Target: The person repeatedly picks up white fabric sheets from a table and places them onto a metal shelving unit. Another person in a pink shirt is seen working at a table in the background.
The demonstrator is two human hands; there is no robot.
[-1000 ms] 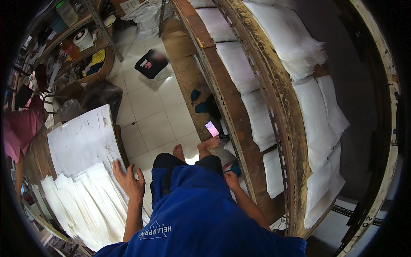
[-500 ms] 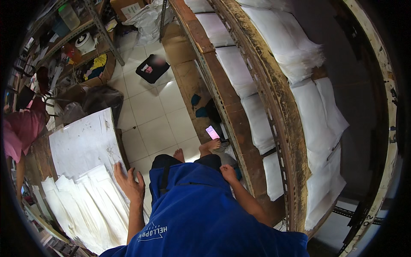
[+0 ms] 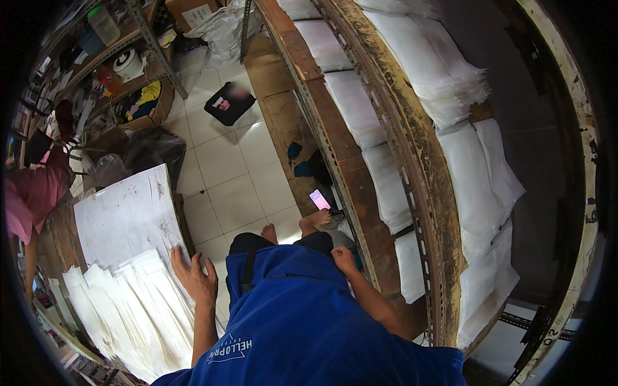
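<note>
White lettering (image 3: pixel 243 349) marks the blue shirt (image 3: pixel 302 321); left grip (image 3: pixel 197 278) released near sheets (image 3: pixel 141 309), right grip (image 3: pixel 344 258) I cannot tell.

Matt sheets (image 3: pixel 132 315), rough wooden shelf (image 3: pixel 447 193), glossy floor tiles (image 3: pixel 222 168)

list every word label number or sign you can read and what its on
I won't copy wording, but here's where it shows.
Blue shirt: large white lettering legible, smaller line blurred.
Black item on the floor: light lettering, too small.
Brown carton: pale label, too small.
Phone: lit screen, too small.
Pale frame at right: dark marks, unclear.
White sheets by the left hand: no readable print.
</note>
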